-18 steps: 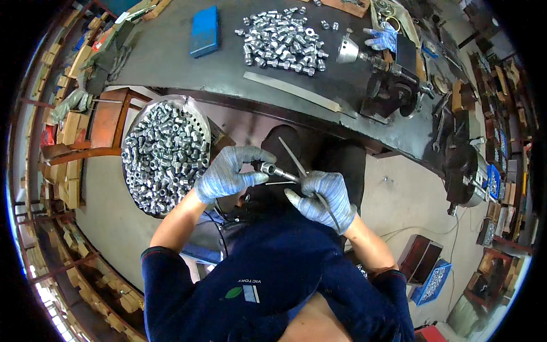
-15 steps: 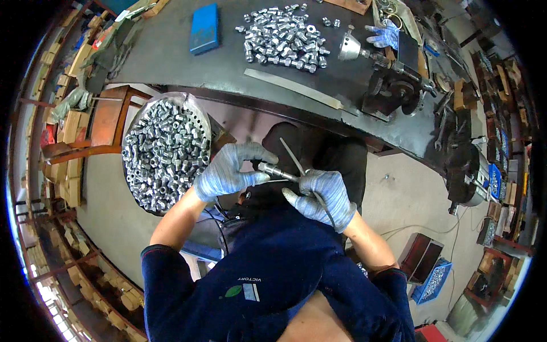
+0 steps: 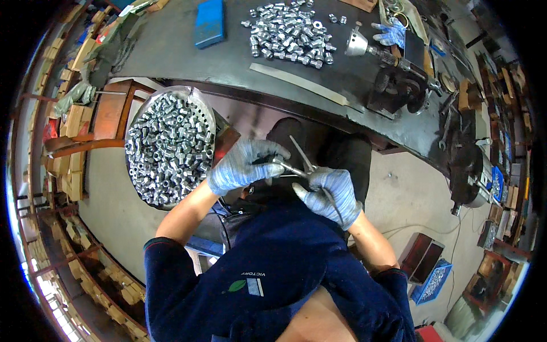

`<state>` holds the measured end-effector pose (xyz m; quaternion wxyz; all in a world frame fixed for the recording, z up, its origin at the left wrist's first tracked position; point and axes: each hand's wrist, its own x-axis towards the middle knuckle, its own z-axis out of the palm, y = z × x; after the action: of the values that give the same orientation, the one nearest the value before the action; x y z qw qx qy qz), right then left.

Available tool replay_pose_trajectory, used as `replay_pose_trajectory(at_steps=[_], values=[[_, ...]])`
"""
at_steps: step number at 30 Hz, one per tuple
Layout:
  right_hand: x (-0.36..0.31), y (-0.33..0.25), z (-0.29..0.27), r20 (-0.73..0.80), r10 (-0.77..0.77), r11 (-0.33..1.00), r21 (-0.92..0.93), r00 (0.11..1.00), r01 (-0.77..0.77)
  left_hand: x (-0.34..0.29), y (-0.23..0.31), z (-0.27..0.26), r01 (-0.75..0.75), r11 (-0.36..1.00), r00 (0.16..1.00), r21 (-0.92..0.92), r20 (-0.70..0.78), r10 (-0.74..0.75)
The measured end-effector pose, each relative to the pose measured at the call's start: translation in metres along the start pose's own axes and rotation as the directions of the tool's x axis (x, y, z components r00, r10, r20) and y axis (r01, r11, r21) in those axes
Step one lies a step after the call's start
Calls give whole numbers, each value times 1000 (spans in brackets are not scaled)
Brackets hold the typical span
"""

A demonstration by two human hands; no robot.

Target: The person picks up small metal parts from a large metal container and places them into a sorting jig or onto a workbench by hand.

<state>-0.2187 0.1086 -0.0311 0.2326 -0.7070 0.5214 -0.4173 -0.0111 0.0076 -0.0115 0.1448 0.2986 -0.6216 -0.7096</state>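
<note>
My left hand [image 3: 246,164], in a grey-blue knit glove, has its thumb and fingers pinched round a small shiny metal fitting [image 3: 277,162], mostly hidden by the fingers. A slim metal rod [image 3: 293,170] runs from the fitting to my right hand [image 3: 333,192], gloved likewise. Crossing that rod, a long thin file-like tool [image 3: 299,150] passes through my right fist, its far end pointing up and away and its other end lying along the wrist. Both hands are above my lap, in front of the bench. Left of them stands a round perforated metal pan [image 3: 204,117] heaped with fittings [image 3: 168,151].
On the dark bench [image 3: 228,65] lie a pile of fittings [image 3: 293,35], a blue box [image 3: 209,24], a flat metal bar [image 3: 296,82] and a spare glove [image 3: 391,33]. A machine with a cone-shaped head [image 3: 356,43] stands to their right. A wooden chair [image 3: 111,117] is beyond the pan.
The view has shifted slightly, so bench and pan sit a little higher and further right. My left fingers now cover more of the fitting; the right hand keeps its grip.
</note>
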Motion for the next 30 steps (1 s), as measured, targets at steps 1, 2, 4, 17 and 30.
replay_pose_trajectory(at_steps=[1,2,4,17,30], values=[[-1,-1,-1,-11,44,999,25,999,-44,2,1,-2,-70,986,995,149,-57,79],[-3,-2,-4,-21,88,995,51,996,-87,4,2,-4,-128,946,981,298,-102,165],[-5,-8,-15,-20,85,996,34,996,-85,6,-2,-7,-39,930,968,366,-216,126],[6,-44,-22,122,-80,977,208,989,53,11,-11,-4,22,606,857,795,-327,398],[22,-7,-3,-14,-70,997,-13,997,70,58,-20,-16,58,478,912,877,-241,331]])
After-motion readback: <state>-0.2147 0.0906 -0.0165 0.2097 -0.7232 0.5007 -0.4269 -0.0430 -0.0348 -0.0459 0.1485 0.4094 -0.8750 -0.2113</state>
